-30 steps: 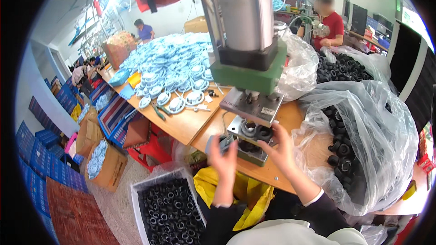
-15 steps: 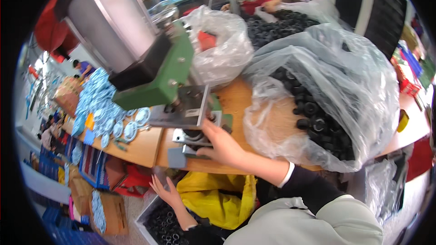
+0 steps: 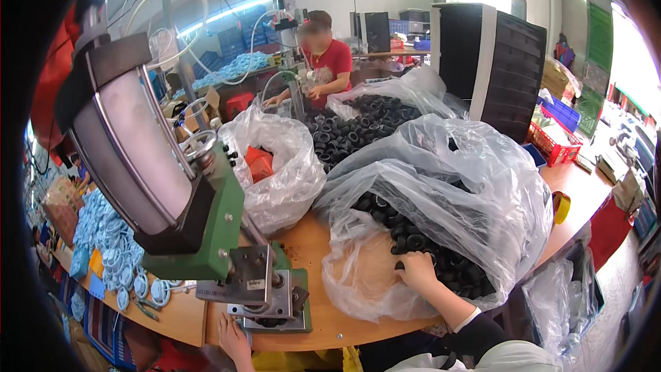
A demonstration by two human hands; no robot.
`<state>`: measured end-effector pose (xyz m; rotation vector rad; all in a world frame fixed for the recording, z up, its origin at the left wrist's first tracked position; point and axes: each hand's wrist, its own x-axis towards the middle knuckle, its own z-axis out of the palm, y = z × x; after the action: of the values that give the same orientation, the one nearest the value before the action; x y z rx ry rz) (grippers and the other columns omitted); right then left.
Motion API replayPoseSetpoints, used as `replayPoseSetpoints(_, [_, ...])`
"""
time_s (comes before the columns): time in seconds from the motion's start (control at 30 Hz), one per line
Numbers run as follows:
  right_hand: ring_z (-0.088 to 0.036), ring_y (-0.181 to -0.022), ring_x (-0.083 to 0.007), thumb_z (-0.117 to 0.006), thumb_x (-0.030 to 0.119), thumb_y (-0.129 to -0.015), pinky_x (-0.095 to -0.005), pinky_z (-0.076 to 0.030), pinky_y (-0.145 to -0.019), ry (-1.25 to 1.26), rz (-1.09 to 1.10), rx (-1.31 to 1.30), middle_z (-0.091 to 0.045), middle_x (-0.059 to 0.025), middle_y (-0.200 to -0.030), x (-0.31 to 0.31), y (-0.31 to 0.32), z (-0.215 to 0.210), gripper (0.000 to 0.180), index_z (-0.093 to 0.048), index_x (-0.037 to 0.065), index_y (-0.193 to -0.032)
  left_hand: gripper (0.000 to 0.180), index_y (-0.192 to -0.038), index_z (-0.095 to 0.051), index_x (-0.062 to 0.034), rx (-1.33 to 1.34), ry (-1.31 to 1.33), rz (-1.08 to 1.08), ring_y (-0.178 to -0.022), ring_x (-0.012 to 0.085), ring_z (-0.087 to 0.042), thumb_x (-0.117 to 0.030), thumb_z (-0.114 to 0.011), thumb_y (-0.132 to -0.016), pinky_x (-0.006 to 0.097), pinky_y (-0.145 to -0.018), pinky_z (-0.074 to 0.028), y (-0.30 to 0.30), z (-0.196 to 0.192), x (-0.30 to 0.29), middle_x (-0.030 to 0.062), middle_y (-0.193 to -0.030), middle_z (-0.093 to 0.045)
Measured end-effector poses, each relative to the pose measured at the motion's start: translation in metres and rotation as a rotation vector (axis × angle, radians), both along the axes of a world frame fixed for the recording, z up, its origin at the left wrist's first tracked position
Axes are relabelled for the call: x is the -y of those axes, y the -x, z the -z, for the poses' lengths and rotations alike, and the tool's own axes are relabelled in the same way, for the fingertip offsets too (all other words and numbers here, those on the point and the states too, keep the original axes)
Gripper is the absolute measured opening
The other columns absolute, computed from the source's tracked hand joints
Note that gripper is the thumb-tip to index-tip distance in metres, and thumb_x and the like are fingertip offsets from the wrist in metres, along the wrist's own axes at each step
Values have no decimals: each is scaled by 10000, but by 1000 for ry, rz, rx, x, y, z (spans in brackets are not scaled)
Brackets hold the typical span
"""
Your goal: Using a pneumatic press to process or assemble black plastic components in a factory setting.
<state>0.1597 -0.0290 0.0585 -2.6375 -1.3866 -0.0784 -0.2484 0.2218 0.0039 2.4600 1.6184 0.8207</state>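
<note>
At the near edge of the pile, my right hand [image 3: 418,273] has its fingers curled round a small black ring-shaped part [image 3: 399,265], mostly covered by the fingers. More black ring-shaped parts [image 3: 414,242] spill from a large clear plastic bag [image 3: 475,165] beside that hand. My left hand [image 3: 235,342] lies at the table's front edge, just left of the base of a green bench press [image 3: 227,217], with fingers stretched out. Under the press's metal plate [image 3: 249,277] sits a metal fixture [image 3: 279,303]; its inside is hidden.
A second clear bag [image 3: 282,189] with an orange-red item stands behind the press. Pale-blue strapped parts [image 3: 113,234] and pliers [image 3: 146,308] lie left. A person in red [image 3: 333,65] works beyond a heap of black rings [image 3: 365,120]. Yellow cloth [image 3: 303,360] shows below the edge.
My right hand has gone from the press fixture to the black parts at the bag. My left hand has risen from beneath the table to its edge. The view has tilted upward.
</note>
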Motion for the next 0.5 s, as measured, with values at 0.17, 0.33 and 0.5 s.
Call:
replayPoseSetpoints(0.17, [-601, -850, -298, -631, 153, -819, -358, -463, -756, -670, 83, -419, -611, -152, -881, -1, 15, -42, 257, -589, 11, -1029, 390, -1256, -499, 21, -48, -23, 0, -1251, 404, -381, -165, -427, -921, 451, -1025, -313, 11, 12, -2, 170, -1380, -417])
replayPoseSetpoints(0.33, [-581, -866, -180, -642, 136, -853, -290, -453, -801, -866, 38, -942, -577, -91, -1009, -2, 23, -61, 266, -602, 7, -1083, 634, -1359, -351, 20, 510, -223, 232, -1266, 364, -365, -230, -604, -834, 454, -1040, -285, -29, -61, 38, 198, -1376, -388])
replayPoseSetpoints(0.5, [-565, -979, -132, -737, -2, -717, -255, -458, -832, -957, -66, -1259, -580, -58, -1057, -10, 55, -88, 551, -499, -12, -1214, 569, -1175, -507, -2, 1347, 164, 450, -889, 221, -601, -51, -737, -657, 353, -721, -492, -128, -102, 35, 129, -1081, -600])
